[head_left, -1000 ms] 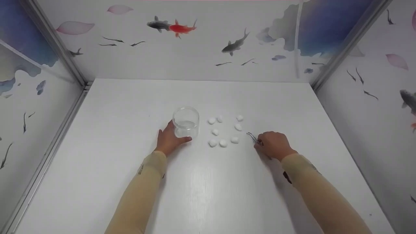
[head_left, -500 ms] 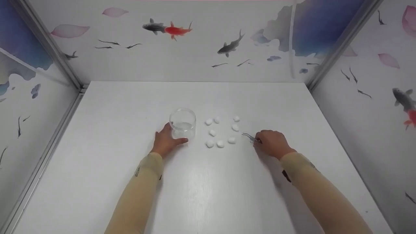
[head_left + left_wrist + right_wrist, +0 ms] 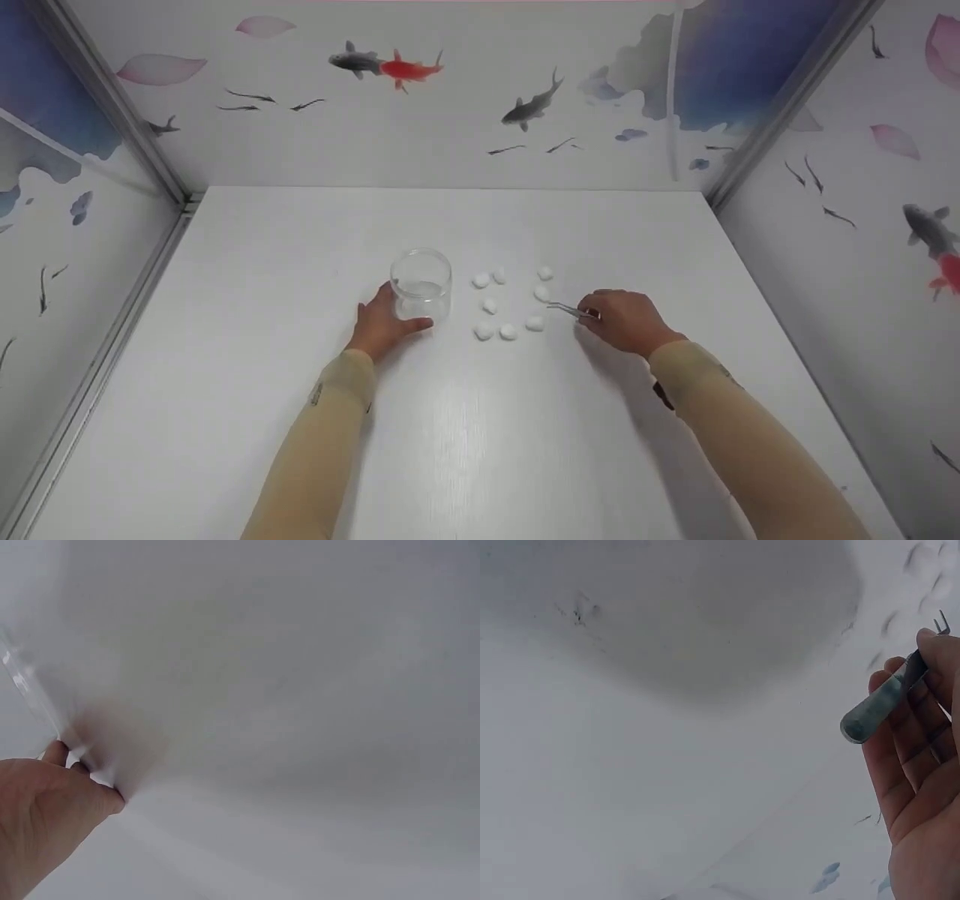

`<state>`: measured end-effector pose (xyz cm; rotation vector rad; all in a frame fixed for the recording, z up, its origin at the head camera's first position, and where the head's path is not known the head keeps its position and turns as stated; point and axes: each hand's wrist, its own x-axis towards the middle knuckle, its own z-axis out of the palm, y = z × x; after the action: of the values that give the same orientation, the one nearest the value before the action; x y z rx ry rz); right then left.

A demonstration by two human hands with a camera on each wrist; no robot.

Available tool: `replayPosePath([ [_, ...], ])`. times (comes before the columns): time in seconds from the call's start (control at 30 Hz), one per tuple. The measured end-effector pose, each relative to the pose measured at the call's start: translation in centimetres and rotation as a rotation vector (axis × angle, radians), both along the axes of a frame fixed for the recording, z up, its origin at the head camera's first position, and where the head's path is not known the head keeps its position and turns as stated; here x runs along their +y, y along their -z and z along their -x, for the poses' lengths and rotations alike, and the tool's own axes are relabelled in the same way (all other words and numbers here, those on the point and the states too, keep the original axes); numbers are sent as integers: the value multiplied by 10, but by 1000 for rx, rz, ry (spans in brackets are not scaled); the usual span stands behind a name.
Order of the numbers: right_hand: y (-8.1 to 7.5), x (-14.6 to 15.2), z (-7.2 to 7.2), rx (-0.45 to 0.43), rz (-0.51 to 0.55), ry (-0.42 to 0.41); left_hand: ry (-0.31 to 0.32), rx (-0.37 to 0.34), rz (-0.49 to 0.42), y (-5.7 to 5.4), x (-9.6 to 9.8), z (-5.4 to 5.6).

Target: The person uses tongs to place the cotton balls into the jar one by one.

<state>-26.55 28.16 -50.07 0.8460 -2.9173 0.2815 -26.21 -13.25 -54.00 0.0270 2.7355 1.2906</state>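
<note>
White bench [image 3: 450,435], enclosed by white walls [image 3: 285,154] printed with fish [image 3: 411,70]. One clear jar [image 3: 422,285], stood on the bench, encircled by the grip of the left hand [image 3: 379,327]. Eight white balls [image 3: 483,331], laid out to the jar's right. One pair of metal tweezers [image 3: 568,308], pinched in the grip of the right hand [image 3: 627,321], tips held near the rightmost balls.

Soft glare on tabletop [image 3: 450,420], wrist pics dim w/ blur.
</note>
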Motion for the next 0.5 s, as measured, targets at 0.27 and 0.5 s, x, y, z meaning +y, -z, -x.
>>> replayPosePath([
  [0.27, 0, -8, 1, -21, -1, -26, 1, -2, -14, 2, -2, 0],
  [0.5, -1, -16, -3, -6, -9, -71, -8, -26, -24, 2, -1, -1],
])
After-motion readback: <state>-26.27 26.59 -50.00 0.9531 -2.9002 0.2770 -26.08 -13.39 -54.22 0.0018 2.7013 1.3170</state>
